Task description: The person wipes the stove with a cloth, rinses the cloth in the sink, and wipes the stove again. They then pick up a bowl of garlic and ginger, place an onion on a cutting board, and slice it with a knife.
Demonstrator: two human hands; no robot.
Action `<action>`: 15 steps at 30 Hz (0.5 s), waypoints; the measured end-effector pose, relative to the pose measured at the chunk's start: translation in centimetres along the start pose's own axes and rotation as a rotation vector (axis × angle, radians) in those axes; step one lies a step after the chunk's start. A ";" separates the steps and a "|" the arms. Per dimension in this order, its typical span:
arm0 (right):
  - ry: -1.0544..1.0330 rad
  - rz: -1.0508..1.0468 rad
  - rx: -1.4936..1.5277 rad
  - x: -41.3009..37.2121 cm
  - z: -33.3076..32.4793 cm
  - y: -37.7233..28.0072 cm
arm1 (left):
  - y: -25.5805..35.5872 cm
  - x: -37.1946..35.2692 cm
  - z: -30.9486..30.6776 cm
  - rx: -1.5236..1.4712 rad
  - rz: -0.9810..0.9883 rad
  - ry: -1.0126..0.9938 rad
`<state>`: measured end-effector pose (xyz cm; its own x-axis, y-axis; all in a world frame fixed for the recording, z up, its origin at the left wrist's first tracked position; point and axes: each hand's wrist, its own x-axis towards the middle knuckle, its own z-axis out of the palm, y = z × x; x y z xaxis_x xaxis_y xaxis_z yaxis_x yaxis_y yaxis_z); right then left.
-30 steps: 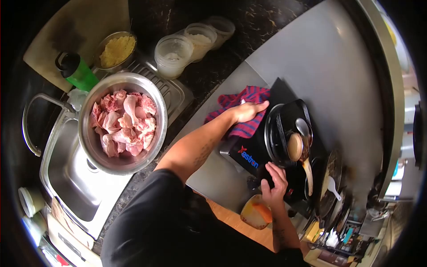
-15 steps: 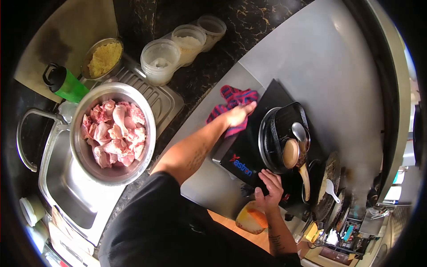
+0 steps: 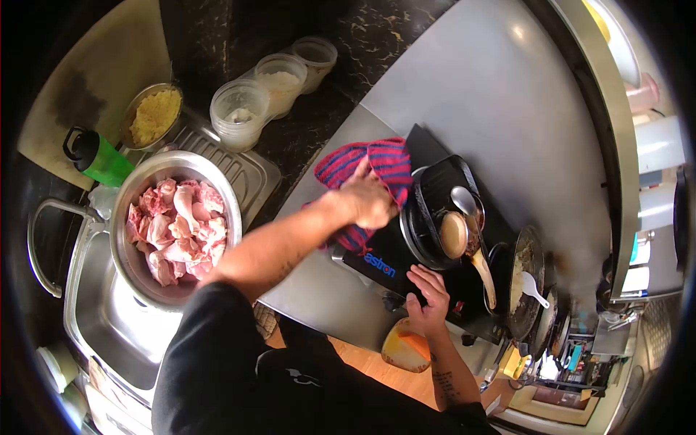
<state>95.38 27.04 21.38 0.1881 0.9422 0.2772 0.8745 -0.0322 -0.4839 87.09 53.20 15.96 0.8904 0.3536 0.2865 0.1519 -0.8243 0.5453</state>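
Observation:
My left hand (image 3: 368, 201) is closed on a red and blue striped cloth (image 3: 391, 163), beside a black stove labelled "astron" (image 3: 379, 264). Part of the cloth hangs below the wrist. My right hand (image 3: 429, 293) rests with fingers spread at the near edge of the stove and holds nothing. Between and beyond the hands, a black pan (image 3: 451, 190) sits on a round metal pan on the stove. A metal spoon (image 3: 465, 201), a round tan piece (image 3: 454, 235) and a wooden-handled utensil (image 3: 483, 280) lie in or across it.
To the left, a metal bowl of raw chicken (image 3: 233, 217) stands over the sink (image 3: 119, 312), near a green bottle (image 3: 107, 163) and a bowl of yellow food (image 3: 154, 117). Clear tubs (image 3: 239, 116) line the dark counter. Another pan (image 3: 523, 290) with a white spoon stands right.
My left hand has moved back from the stove's edge with the cloth, which is now more spread out. The view has shifted slightly. My right hand stays at the stove's near edge.

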 end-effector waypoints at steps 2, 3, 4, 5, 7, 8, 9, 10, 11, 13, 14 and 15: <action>-0.003 0.009 0.014 -0.3 -0.1 0.1 | -0.5 2.6 -3.8 0.135 -0.058 -0.428; 0.001 0.010 0.018 -0.4 -0.1 0.1 | -1.1 4.2 -3.8 0.193 -0.041 -0.430; -0.005 0.009 0.013 -0.5 -0.2 0.1 | -1.3 6.0 -4.4 0.243 -0.027 -0.484; -0.011 -0.001 0.008 -0.2 -0.2 0.2 | -1.4 7.9 -5.0 0.297 -0.016 -0.530; -0.010 -0.008 0.008 -0.3 -0.1 0.5 | -1.8 11.5 -3.3 0.288 -0.018 -0.447; -0.006 -0.002 0.010 -0.1 0.0 0.6 | -2.1 13.1 -2.7 0.288 -0.010 -0.452; -0.008 -0.005 0.011 0.1 0.1 0.6 | -2.5 14.1 -2.0 0.287 0.002 -0.464; 0.002 -0.012 0.006 0.2 0.1 0.6 | -2.9 14.2 -1.4 0.156 -0.011 -0.362; 0.011 -0.013 0.000 0.1 0.1 0.4 | -3.4 14.2 -0.8 0.153 -0.007 -0.365; 0.000 -0.003 0.001 0.1 0.0 0.3 | -3.7 12.8 -0.5 -0.079 -0.126 -0.224; -0.006 -0.010 0.009 0.3 0.0 0.2 | -4.3 12.0 1.0 -0.160 -0.153 -0.134; -0.014 -0.015 0.014 0.2 -0.2 0.1 | -4.0 10.9 0.9 -0.176 -0.134 -0.129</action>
<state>95.59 27.14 21.52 0.1686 0.9472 0.2728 0.8708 -0.0135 -0.4914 96.54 59.99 16.21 0.9165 0.3857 0.1060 0.2048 -0.6802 0.7038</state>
